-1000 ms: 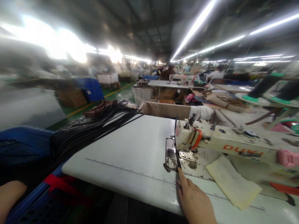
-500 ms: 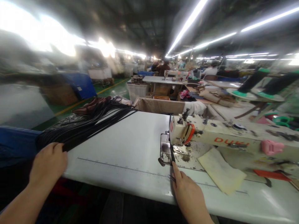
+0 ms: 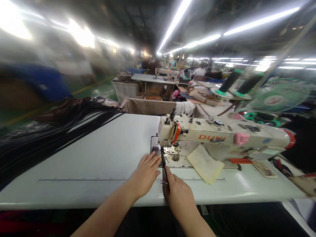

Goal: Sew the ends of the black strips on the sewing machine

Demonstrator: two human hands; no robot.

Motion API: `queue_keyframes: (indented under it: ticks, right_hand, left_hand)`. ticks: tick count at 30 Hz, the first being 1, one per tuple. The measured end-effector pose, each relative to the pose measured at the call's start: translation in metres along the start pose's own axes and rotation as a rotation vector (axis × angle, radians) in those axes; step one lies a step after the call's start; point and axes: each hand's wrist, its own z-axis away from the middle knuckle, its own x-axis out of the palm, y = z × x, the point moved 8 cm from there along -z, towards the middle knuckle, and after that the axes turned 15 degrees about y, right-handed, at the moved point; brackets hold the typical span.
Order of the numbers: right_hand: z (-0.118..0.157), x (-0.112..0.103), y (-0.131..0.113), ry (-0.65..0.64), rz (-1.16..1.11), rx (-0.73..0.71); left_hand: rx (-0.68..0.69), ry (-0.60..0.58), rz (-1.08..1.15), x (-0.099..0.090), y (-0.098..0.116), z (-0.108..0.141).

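Note:
A narrow black strap (image 3: 163,161) runs from under the head of the sewing machine (image 3: 197,131) toward the table's front edge. My right hand (image 3: 181,194) is closed on the strap, its index finger lying along it in front of the needle area. Two thin metal tips (image 3: 163,182) stick out from that hand; the rest of this small tool is hidden in it. My left hand (image 3: 145,176) lies with fingers stretched out, fingertips on the metal plate (image 3: 155,149) left of the strap. A bundle of long black straps (image 3: 61,141) lies on the table's left side.
On the white table (image 3: 98,158) a printed ruler line runs along the front. A pale yellow cloth (image 3: 205,164) lies right of the needle. Behind stand a cloth-lined bin (image 3: 150,107), black thread cones (image 3: 230,80) and a green fan (image 3: 278,98).
My left hand has left the strap bundle at the left and come across to the machine plate. My right hand stays on the strap. The view has turned right.

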Motion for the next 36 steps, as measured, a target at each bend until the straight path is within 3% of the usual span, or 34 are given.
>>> queue_keyframes:
  ticks: [6,12,15,18,23,27,32,36]
  right_hand:
    - [0.006,-0.025,0.020,0.091,-0.196,0.049]
    - [-0.007,-0.063,0.112,0.308,0.083,0.240]
    - [-0.012,-0.063,0.146,0.276,0.172,0.274]
    - [-0.013,-0.053,0.156,0.203,0.190,0.246]
    - [-0.014,-0.048,0.142,0.237,0.194,0.212]
    - [-0.017,-0.052,0.113,0.321,0.032,0.207]
    - [-0.027,-0.041,0.053,0.213,-0.063,0.070]
    - [-0.041,-0.029,0.026,0.129,-0.042,0.062]
  left_hand:
    - [0.070,0.057,-0.049,0.008,0.010,-0.004]
    - [0.186,0.089,-0.187,0.007,0.014,0.004]
    - [0.209,0.095,-0.233,0.007,0.017,0.004]
    - [0.209,0.086,-0.242,0.008,0.017,0.004]
    - [0.208,0.076,-0.219,0.010,0.015,0.006]
    - [0.204,0.066,-0.225,0.013,0.015,0.006]
    - [0.176,0.074,-0.222,0.011,0.017,0.004]
    - [0.166,0.092,-0.230,0.009,0.020,0.003]
